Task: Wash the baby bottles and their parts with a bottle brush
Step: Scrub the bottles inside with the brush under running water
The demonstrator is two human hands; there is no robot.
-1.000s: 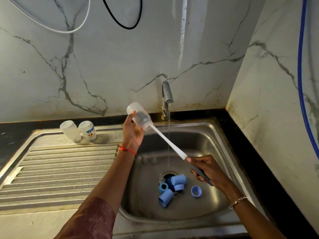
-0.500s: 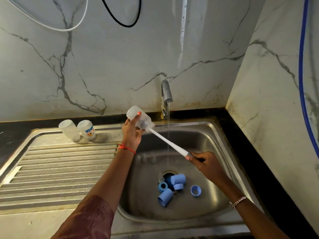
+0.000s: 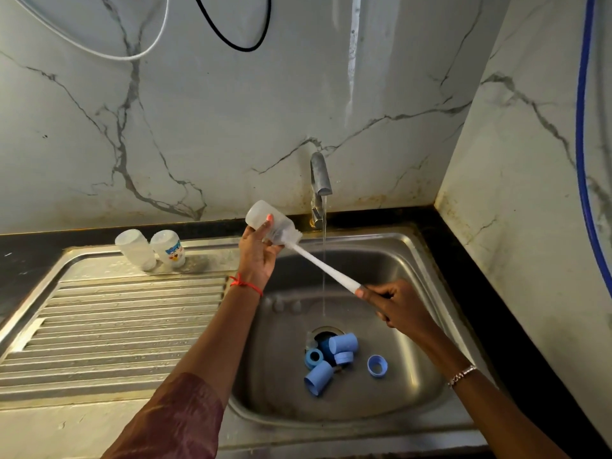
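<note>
My left hand [image 3: 257, 256] grips a clear baby bottle [image 3: 265, 217], tilted with its mouth toward the lower right, above the sink's back left corner. A white bottle brush [image 3: 323, 267] has its bristle head at the bottle's mouth. My right hand [image 3: 395, 304] grips the brush's handle end over the basin. Several blue caps and rings [image 3: 334, 357] lie around the drain. Two more clear bottles [image 3: 149, 248] stand upside down at the back of the draining board.
Water runs in a thin stream from the steel tap [image 3: 320, 180] into the steel sink [image 3: 427, 260]. The ribbed draining board [image 3: 109, 326] lies to the left. Marble walls close the back and right. A blue hose [image 3: 583, 127] hangs on the right wall.
The brush has slid outward so its head sits at the bottle's mouth. My right hand turned its grip on the handle, and the bottle came down a little.
</note>
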